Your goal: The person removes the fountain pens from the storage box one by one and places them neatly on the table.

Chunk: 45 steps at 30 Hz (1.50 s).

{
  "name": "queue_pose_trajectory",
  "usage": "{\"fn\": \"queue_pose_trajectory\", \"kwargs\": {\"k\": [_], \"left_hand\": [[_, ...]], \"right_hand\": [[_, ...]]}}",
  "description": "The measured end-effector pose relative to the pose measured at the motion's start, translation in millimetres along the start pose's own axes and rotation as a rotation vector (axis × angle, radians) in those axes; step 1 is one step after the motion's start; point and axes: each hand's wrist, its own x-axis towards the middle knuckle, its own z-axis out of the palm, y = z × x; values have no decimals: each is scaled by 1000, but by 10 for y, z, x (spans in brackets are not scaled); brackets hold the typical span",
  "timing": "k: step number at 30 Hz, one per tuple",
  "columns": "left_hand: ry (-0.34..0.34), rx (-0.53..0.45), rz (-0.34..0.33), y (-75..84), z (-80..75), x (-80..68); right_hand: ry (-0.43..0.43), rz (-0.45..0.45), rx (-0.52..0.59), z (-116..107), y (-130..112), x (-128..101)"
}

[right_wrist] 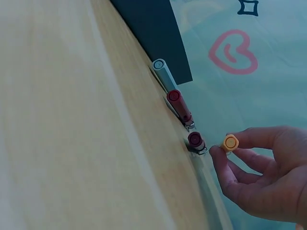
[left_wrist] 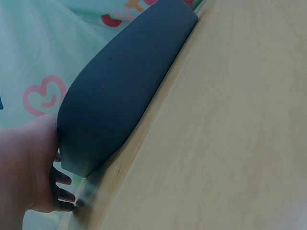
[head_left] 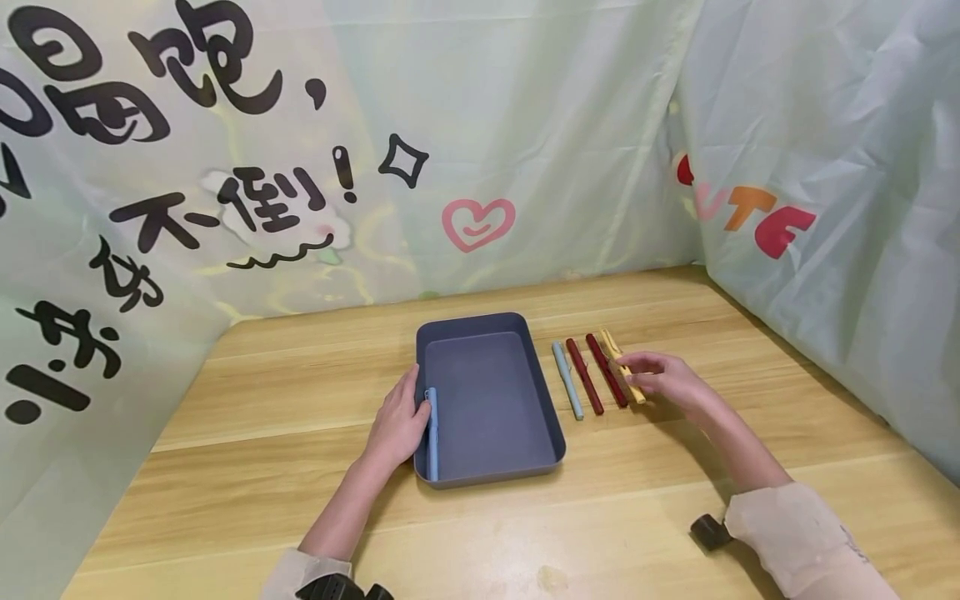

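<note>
In the head view, my left hand (head_left: 396,421) grips the left wall of a dark blue-grey tray (head_left: 491,477), its thumb over the rim and its fingers outside. A light blue pen (head_left: 432,446) lies lengthwise inside the tray along that wall, close to the thumb. On the right, my right hand (head_left: 663,379) pinches a yellow pen (right_wrist: 230,142) between thumb and fingertips. Left of it, a dark red pen (head_left: 606,371), a second dark red pen (head_left: 585,377) and a pale blue pen (head_left: 567,381) lie in a row on the table.
A wood-grain table (head_left: 300,400) carries everything. Printed fabric (head_left: 570,125) hangs along the back edge, and another fabric sheet (head_left: 840,150) runs down the right side. The row of pens lies just beyond the tray's right wall.
</note>
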Motion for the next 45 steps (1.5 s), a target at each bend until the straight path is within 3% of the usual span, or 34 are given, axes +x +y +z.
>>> {"fn": "queue_pose_trajectory", "kwargs": {"k": [10,22,29,39,45], "left_hand": [[-2,5,-4,-6,3,3],[-6,10,-14,-4,-5,2],[-8,4,-14,-5,3,1],[-6,3,-9,-5,-4,-3],[-2,-3,-11,-2,-2,-5]], "right_hand": [[6,48,53,-5,108,18],[8,47,103,-2,146,16],[63,48,133,9,163,19],[128,54,93,56,155,23],[181,61,-13,83,155,21]]}}
